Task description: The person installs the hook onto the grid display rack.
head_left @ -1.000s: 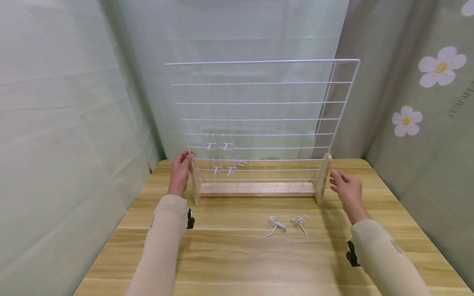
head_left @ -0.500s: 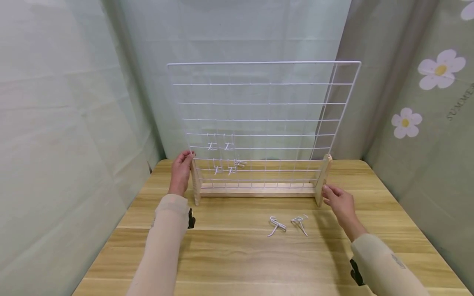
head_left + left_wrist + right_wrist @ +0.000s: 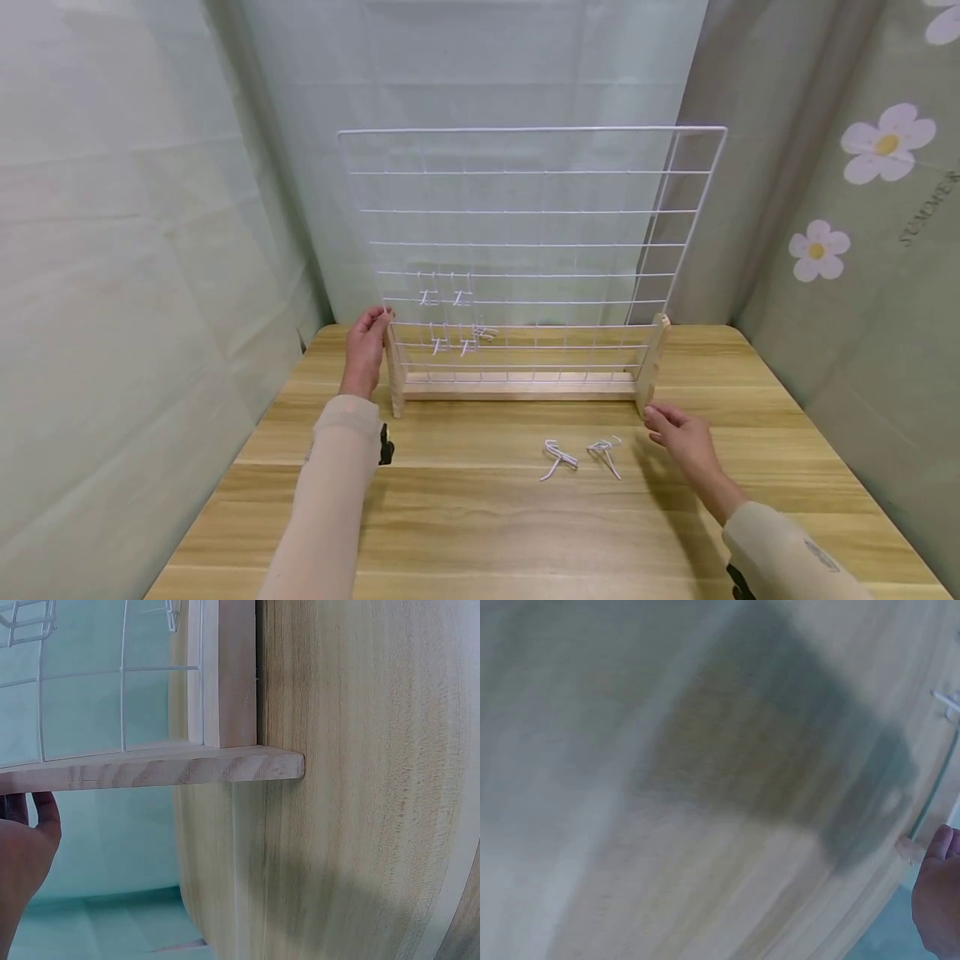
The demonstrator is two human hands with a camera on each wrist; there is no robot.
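A white wire grid rack stands upright in a wooden stand. My left hand holds the top of the stand's left side post; in the left wrist view its fingertips are at the post's edge. Beside the front foot of the right side post, my right hand has its fingers loosely bent with nothing between them. Several white wire hooks hang on the grid's lower left part. Two loose hooks, one left and one right, lie on the table in front.
The wood-grain table extends around the rack. Another white wire piece shows through the grid beside the hung hooks. Pale curtains enclose the back and sides, with a flower-print curtain at right.
My right hand has come down along the right side post, from beside its upper part to its front foot. My left hand stays at the left post; the hooks have not moved.
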